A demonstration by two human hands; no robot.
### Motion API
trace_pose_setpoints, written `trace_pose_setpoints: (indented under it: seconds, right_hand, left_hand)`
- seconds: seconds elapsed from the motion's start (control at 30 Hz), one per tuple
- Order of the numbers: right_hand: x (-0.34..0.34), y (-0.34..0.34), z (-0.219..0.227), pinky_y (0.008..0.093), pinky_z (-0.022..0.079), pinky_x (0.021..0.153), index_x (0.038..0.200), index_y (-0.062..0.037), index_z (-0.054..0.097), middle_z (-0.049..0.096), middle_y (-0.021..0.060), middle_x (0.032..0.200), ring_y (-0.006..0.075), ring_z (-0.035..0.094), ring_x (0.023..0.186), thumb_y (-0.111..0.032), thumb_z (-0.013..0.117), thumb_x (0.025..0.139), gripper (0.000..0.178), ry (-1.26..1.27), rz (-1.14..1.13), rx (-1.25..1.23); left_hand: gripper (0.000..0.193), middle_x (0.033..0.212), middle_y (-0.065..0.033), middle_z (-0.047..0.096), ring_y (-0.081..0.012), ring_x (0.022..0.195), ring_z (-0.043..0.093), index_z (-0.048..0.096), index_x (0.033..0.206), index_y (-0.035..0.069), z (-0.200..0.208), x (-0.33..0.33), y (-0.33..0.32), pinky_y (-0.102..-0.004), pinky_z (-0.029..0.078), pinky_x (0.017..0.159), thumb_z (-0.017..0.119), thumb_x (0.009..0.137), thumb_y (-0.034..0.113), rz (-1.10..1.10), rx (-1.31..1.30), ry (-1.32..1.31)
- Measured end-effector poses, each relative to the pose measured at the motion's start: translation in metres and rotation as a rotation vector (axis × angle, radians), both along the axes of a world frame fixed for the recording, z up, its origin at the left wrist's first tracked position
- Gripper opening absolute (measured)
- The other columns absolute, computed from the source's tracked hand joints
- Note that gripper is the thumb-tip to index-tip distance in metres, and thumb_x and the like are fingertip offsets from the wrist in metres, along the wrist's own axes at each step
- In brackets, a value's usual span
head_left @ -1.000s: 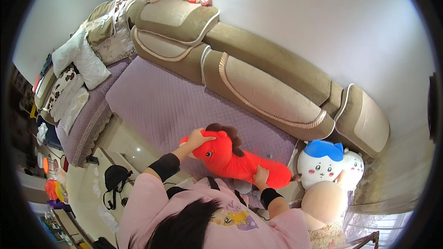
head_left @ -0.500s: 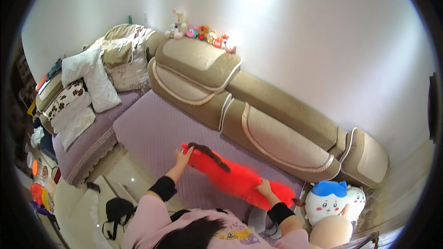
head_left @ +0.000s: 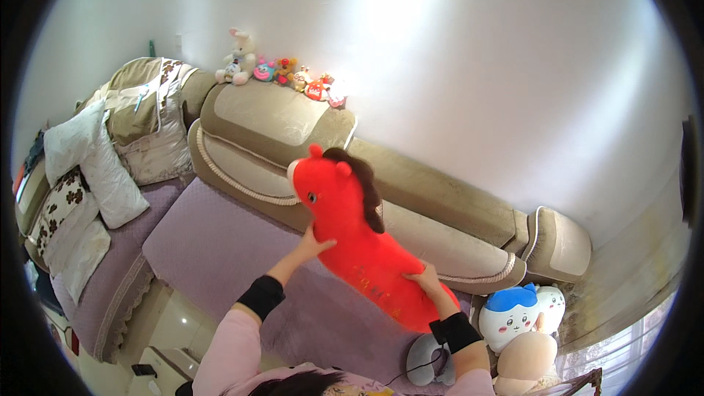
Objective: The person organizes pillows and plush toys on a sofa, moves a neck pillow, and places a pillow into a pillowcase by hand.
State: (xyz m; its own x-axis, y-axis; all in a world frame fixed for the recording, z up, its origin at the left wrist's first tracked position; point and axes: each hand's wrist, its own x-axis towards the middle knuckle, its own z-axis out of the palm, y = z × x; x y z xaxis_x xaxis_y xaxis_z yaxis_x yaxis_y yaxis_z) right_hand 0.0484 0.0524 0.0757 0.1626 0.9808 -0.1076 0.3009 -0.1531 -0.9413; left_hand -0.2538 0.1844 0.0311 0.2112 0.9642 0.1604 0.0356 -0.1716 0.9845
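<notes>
A long red plush horse pillow (head_left: 367,264), with a dark brown mane and a pale muzzle, hangs tilted above the sofa seat, its head toward the far left. My left hand (head_left: 314,244) grips its near edge below the head. Farther down the body, my right hand (head_left: 427,279) is closed on the plush from above, with some fingers hidden. Behind the horse runs the beige sofa backrest (head_left: 440,187), and beneath it lies the lilac quilted seat cover (head_left: 220,224).
Several small plush toys (head_left: 286,73) line the backrest top. White pillows (head_left: 110,176) lie at the left. At the right sit a blue-and-white plush toy (head_left: 510,317), a beige cushion (head_left: 528,359) and a grey neck pillow (head_left: 422,363).
The red horse has come up and turned, so its head with eye and muzzle now shows. My left hand has shifted from its head end to the neck. The view has moved too.
</notes>
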Motion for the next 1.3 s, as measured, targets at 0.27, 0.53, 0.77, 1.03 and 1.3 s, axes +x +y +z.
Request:
trace_pose_setpoints:
  seconds: [0.27, 0.53, 0.77, 1.03, 1.3]
  right_hand:
    - [0.037, 0.088, 0.087, 0.0263, 0.042, 0.076, 0.099, 0.0001, 0.055, 0.059, 0.0054, 0.092, 0.0141, 0.054, 0.083, -0.003, 0.062, 0.065, 0.035, 0.098, -0.157, 0.156]
    - [0.104, 0.207, 0.123, 0.0281, 0.042, 0.076, 0.097, 0.0004, 0.054, 0.059, 0.0087, 0.092, 0.0162, 0.055, 0.084, -0.007, 0.063, 0.066, 0.032, -0.212, -0.150, 0.332]
    - [0.110, 0.335, 0.145, 0.0305, 0.041, 0.076, 0.095, 0.0005, 0.052, 0.058, 0.0094, 0.087, 0.0185, 0.054, 0.085, -0.012, 0.064, 0.067, 0.033, -0.455, -0.213, 0.518]
    - [0.163, 0.451, 0.083, 0.0311, 0.040, 0.078, 0.096, 0.0004, 0.051, 0.057, 0.0095, 0.091, 0.0192, 0.053, 0.087, -0.009, 0.063, 0.067, 0.033, -0.327, 0.164, 0.387]
    - [0.172, 0.483, 0.025, 0.0406, 0.039, 0.077, 0.096, -0.0023, 0.048, 0.054, 0.0168, 0.094, 0.0331, 0.049, 0.091, -0.019, 0.064, 0.068, 0.036, -0.877, -0.113, 0.318]
  left_hand:
    - [0.104, 0.110, -0.0234, 0.046, -0.0318, 0.103, 0.047, 0.020, 0.124, -0.005, 0.106, 0.083, 0.138, -0.0369, 0.038, 0.087, 0.073, 0.051, 0.047, -0.006, 0.245, 0.093]
    - [0.096, 0.099, -0.0212, 0.051, -0.0396, 0.092, 0.049, 0.025, 0.127, 0.010, 0.195, 0.147, 0.202, -0.0432, 0.040, 0.081, 0.071, 0.050, 0.047, 0.240, 0.415, 0.324]
    - [0.051, 0.074, -0.0001, 0.050, -0.0098, 0.066, 0.047, 0.046, 0.110, 0.001, 0.195, 0.144, 0.310, -0.0219, 0.041, 0.060, 0.067, 0.068, 0.019, -0.032, 0.120, -0.350]
    - [0.066, 0.118, -0.0125, 0.031, -0.0270, 0.111, 0.031, 0.047, 0.114, 0.018, 0.143, 0.184, 0.370, -0.0360, 0.029, 0.093, 0.073, 0.057, 0.038, 0.089, 0.305, 0.007]
    - [0.089, 0.116, -0.0241, 0.034, -0.0342, 0.108, 0.037, 0.035, 0.111, -0.007, 0.084, 0.179, 0.406, -0.0381, 0.033, 0.090, 0.072, 0.052, 0.049, 0.455, 0.208, 0.166]
